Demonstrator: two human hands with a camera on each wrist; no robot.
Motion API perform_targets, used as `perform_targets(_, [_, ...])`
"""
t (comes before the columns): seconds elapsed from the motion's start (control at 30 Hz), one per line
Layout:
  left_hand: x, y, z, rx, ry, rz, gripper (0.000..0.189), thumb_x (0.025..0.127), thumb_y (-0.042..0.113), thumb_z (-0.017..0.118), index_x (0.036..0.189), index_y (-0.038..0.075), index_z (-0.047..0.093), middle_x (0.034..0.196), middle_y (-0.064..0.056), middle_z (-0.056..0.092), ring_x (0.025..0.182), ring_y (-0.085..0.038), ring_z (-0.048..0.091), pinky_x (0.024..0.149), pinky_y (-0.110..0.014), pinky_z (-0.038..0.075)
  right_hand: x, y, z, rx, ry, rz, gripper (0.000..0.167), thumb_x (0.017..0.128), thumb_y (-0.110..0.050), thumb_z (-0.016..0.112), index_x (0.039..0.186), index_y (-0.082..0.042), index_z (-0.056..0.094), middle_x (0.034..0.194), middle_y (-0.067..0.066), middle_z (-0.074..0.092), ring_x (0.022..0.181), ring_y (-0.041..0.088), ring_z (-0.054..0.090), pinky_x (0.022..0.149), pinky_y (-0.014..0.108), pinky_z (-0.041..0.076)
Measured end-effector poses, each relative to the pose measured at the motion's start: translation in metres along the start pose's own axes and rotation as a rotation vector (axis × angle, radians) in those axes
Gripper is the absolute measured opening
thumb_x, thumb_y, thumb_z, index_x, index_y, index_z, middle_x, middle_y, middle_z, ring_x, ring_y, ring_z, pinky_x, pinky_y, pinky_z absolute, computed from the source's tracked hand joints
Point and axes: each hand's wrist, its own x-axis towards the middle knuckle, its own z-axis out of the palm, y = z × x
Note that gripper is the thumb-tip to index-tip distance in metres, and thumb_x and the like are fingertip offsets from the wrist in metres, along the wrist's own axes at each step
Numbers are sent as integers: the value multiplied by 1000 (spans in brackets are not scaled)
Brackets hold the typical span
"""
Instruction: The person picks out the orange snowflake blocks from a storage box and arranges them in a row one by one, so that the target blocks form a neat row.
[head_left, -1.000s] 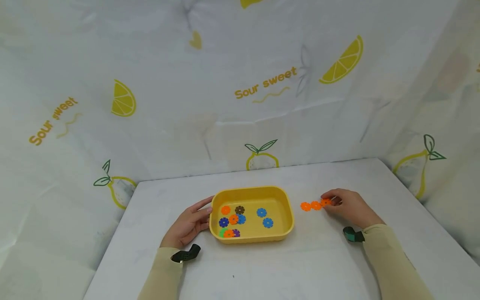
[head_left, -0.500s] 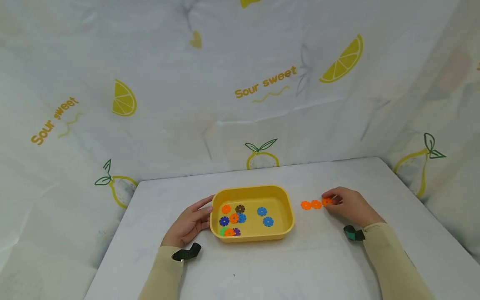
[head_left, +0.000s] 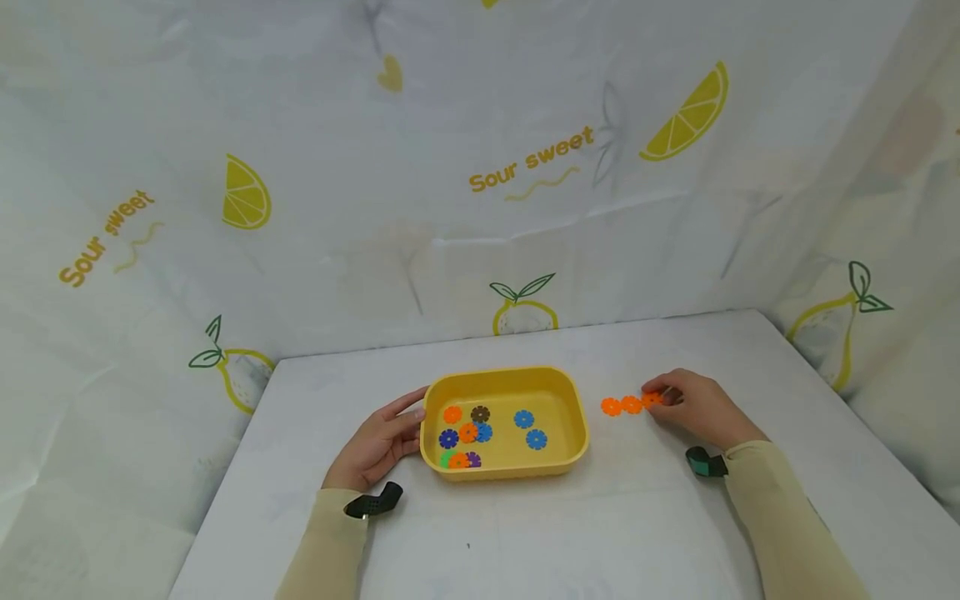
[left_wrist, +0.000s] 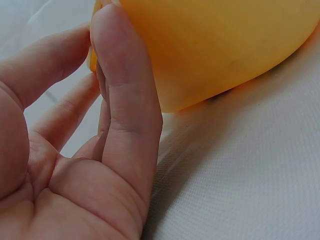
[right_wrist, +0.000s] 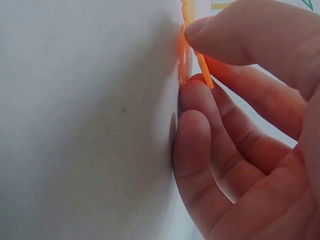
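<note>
My left hand (head_left: 378, 446) grips the left end of a yellow plastic tray (head_left: 504, 473), thumb and fingers at its rim; the left wrist view shows the tray's outer wall (left_wrist: 215, 50) close by. To the right of the tray, my right hand (head_left: 701, 410) pinches an orange snowflake disc (head_left: 650, 400) between thumb and finger. That disc is tilted in the right wrist view, its edge (right_wrist: 204, 72) jutting below the thumb. Two more orange snowflake discs (head_left: 611, 407) lie flat in a row, the nearer one meeting the pinched disc in the head view.
Inside the tray are blue discs (head_left: 536, 439), a brown disc (head_left: 480, 413), an orange disc (head_left: 452, 414) and several others bunched at the left. A white cloth covers the table (head_left: 525, 533). Behind it hangs a lemon-print curtain (head_left: 360, 250).
The pinched orange disc drew slightly right, leaving a small gap to the row, then came back left against it. The left hand and tray hold still.
</note>
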Motion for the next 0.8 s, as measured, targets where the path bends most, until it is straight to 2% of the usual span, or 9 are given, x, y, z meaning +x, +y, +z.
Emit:
perform_targets(0.4, [-5, 1, -6, -5, -17, -4, 63, 106, 31, 72, 164, 24, 48, 145, -9, 70, 105, -18, 77, 97, -33, 65, 2, -4, 3, -10, -3, -4, 31, 99, -23, 78, 127, -12, 76, 124, 11, 70, 106, 26, 63, 88, 37, 55])
perform_targets(0.6, [-6, 2, -3, 7, -7, 1, 62, 107, 31, 70, 164, 24, 48, 148, -12, 67, 105, -18, 76, 96, -32, 65, 2, -3, 3, -11, 3, -19, 31, 98, -25, 79, 127, -12, 76, 124, 11, 71, 106, 26, 64, 88, 37, 55])
perform_targets(0.8, [-1, 3, 2, 30, -2, 4, 60, 105, 31, 73, 161, 24, 52, 146, -13, 68, 102, -19, 75, 94, -33, 65, -2, -2, -2, -22, 27, -30, 34, 99, -28, 78, 130, -14, 75, 125, 9, 71, 108, 26, 63, 86, 35, 55])
